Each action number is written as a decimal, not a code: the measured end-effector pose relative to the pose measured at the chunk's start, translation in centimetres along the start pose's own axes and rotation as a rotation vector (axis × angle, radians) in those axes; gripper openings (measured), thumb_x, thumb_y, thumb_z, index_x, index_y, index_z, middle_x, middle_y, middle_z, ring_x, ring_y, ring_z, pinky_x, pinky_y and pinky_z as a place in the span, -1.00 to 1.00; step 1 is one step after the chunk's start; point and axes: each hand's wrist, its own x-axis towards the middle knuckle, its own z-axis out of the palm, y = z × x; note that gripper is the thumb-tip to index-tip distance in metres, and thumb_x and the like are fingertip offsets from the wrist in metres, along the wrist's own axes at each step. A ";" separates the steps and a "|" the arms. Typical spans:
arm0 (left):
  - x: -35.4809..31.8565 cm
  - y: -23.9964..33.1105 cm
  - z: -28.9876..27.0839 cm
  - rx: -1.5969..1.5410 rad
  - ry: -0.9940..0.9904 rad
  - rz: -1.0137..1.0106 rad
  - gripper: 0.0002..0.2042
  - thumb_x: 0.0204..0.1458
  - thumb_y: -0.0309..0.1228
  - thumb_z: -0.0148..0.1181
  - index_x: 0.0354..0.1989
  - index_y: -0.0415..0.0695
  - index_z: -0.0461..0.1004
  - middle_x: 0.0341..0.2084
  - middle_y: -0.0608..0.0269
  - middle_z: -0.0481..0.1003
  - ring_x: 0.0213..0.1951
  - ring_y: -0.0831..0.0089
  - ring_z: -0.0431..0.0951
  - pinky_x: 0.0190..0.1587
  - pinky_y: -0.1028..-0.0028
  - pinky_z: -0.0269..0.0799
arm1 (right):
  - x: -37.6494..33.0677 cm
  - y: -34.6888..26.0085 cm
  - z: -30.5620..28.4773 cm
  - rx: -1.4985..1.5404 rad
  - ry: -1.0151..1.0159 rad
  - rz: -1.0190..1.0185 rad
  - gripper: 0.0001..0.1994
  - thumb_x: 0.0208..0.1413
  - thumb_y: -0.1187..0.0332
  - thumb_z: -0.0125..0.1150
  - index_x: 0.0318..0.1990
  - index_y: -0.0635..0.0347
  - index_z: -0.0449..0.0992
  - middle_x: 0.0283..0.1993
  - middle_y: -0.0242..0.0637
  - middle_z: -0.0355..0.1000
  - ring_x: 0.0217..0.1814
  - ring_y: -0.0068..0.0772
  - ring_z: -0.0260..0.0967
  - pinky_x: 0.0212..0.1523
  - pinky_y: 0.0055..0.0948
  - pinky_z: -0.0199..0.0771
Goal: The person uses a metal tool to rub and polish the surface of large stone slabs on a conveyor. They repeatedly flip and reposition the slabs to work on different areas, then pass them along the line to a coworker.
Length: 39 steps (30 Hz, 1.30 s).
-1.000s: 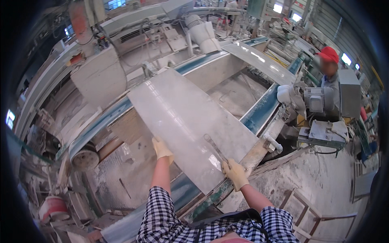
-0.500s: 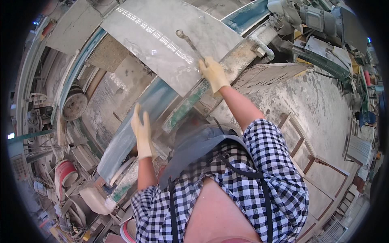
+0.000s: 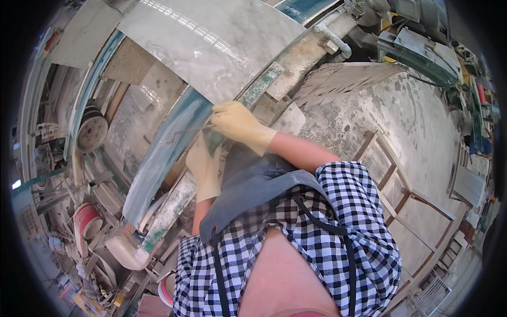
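Over the blue-grey belt [image 3: 158,169], a yellow-gloved right hand [image 3: 233,121] grasps a slim metal wrench [image 3: 194,128].
It juts leftward above the yellow-gloved left hand [image 3: 203,166], whose grip I cannot tell; a red-and-white round bucket [image 3: 84,217] sits leftward, contents unclear.

Hands, gloved: two, namely the left hand [image 3: 203,166] and the right hand [image 3: 238,124]. Thin tool [image 3: 185,130], blurred: one, in the right hand. Stone slab [image 3: 211,45]: one, ahead of the right hand. Blue strips: three visible stretches, one [image 3: 165,153] beside the left hand, one [image 3: 94,79] farther left, one [image 3: 306,9] ahead of the right hand. Wheel [image 3: 93,133]: one, left of the left hand. Apron [image 3: 259,182]: one, below the right hand.
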 end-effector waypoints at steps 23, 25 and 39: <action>0.1 0.0 1.2 0.003 0.106 0.071 -0.45 -0.12 -0.26 0.47 0.04 -0.26 0.46 -0.22 -0.10 0.58 -0.14 -0.07 0.57 -0.09 0.07 0.45 | 0.3 -0.2 2.8 -0.175 -0.354 0.295 -0.77 0.11 0.20 0.17 -0.45 0.05 0.67 -0.36 -0.16 0.59 -0.30 -0.08 0.52 -0.04 -0.21 0.43; 0.2 -0.3 1.1 -0.028 0.036 0.069 -0.38 -0.10 -0.28 0.45 0.15 -0.28 0.41 -0.15 -0.16 0.56 -0.10 -0.09 0.56 -0.06 0.08 0.44 | 0.7 -0.2 2.4 -0.079 -0.321 0.364 -0.76 0.06 0.19 0.18 -0.51 0.09 0.64 -0.41 -0.09 0.57 -0.29 -0.03 0.54 -0.13 -0.17 0.43; 2.6 1.4 -0.5 -0.113 0.147 0.487 -0.21 -0.17 -0.42 0.45 0.31 -0.34 0.26 0.20 -0.15 0.39 0.22 -0.11 0.38 0.30 0.01 0.23 | 0.0 1.0 -1.2 0.416 -0.083 0.636 -0.71 0.26 0.13 0.15 -0.27 0.20 0.54 -0.46 -0.15 0.48 -0.37 -0.08 0.49 -0.31 -0.17 0.43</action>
